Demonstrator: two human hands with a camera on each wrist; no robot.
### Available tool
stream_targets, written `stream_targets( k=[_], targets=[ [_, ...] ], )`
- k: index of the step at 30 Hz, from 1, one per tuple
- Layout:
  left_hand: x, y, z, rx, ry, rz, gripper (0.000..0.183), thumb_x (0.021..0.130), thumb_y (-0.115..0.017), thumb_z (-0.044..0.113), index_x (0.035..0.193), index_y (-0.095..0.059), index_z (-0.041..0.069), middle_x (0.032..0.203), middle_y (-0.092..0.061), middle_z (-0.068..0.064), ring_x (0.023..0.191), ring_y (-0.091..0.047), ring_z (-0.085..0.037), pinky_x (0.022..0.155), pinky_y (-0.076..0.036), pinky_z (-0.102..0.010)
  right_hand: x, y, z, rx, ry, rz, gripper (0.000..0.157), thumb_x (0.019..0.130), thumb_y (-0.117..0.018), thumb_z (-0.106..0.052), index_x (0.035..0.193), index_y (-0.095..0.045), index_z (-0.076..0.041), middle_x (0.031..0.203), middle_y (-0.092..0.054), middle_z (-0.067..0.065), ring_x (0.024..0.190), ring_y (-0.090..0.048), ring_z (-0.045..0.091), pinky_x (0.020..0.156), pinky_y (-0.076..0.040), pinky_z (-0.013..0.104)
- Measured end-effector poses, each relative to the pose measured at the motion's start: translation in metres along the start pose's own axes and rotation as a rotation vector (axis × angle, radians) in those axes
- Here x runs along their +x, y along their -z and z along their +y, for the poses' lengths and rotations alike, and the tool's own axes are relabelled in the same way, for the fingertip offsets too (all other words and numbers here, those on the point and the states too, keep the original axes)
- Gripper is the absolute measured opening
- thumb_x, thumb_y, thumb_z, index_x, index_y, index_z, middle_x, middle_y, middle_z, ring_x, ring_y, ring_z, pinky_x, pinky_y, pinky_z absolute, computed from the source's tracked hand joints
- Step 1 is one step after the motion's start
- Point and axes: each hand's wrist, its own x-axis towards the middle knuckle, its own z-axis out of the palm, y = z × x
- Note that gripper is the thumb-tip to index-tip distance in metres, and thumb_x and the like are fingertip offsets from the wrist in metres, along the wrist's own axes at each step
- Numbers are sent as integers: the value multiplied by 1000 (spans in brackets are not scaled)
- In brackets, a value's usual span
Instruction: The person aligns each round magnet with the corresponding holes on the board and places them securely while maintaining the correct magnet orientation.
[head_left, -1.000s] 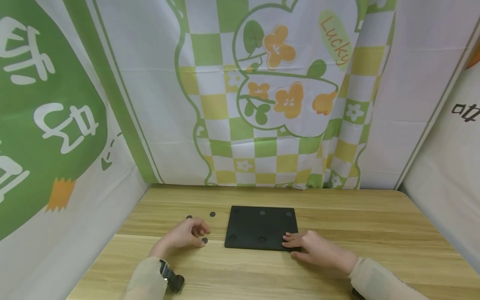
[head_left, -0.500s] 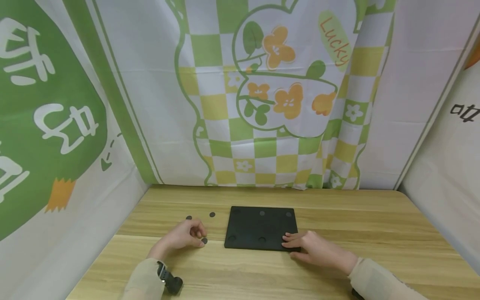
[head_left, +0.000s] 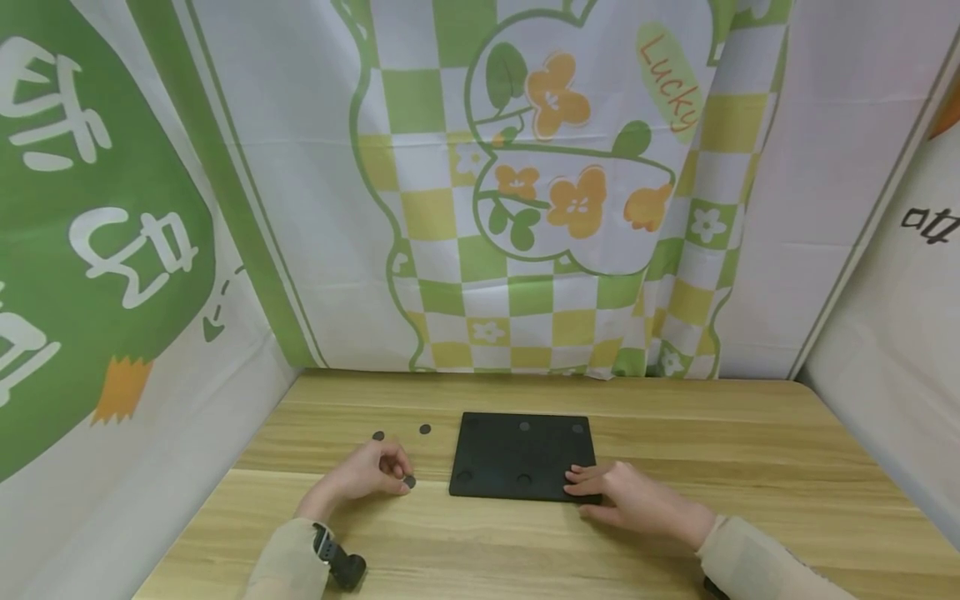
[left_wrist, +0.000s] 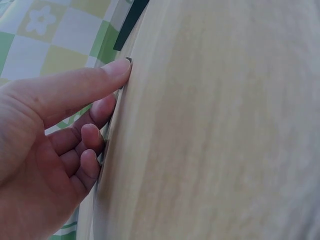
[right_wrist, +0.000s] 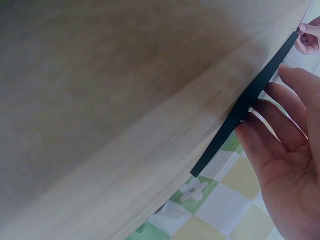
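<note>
A small dark round disc (head_left: 409,482) lies on the wooden table at the fingertips of my left hand (head_left: 367,469). Thumb and index finger pinch it at its edges, the other fingers curled in; in the left wrist view only a dark sliver shows past the thumb (left_wrist: 117,69). My right hand (head_left: 626,494) rests its fingers on the near right corner of a flat black rectangular board (head_left: 491,450), with the thumb by its front edge. Several round spots, like the discs, show along the board's far and near sides. The corner under my right fingers is hidden.
Two more dark discs lie left of the board, one farther back (head_left: 425,429) and another (head_left: 378,436) just beyond my left hand. A printed green and white curtain (head_left: 487,333) hangs behind the table (head_left: 480,542), with cloth walls at both sides.
The left index finger has drawn back and down to the disc, closing in toward the thumb. The right hand and the board have stayed put.
</note>
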Motion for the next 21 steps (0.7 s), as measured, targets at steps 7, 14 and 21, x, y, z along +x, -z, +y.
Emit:
stream_targets(
  k=[7, 14, 21],
  targets=[
    [0, 0, 0, 32, -4, 1, 20, 75, -79, 15, 90, -67, 7, 83, -61, -6, 73, -52, -13, 62, -43, -19, 0, 0, 0, -1, 12, 9, 34, 90, -66, -20, 120, -66, -6, 124, -63, 14, 117, -59, 28, 88, -55, 41],
    [1, -1, 0, 30, -12, 1, 20, 76, -79, 16, 88, -67, 7, 82, -60, -5, 72, -51, -12, 61, -43, -19, 1, 1, -1, -1, 14, 3, 35, 90, -66, -22, 120, -66, -6, 124, -62, 14, 117, -59, 28, 89, -55, 41],
    [2, -2, 4, 14, -6, -6, 19, 76, -79, 16, 87, -67, 6, 81, -60, -3, 73, -52, -13, 61, -44, -19, 0, 1, 0, 2, 13, -1, 35, 91, -65, -24, 121, -65, -5, 124, -62, 14, 117, -59, 28, 88, -55, 41]
  ],
)
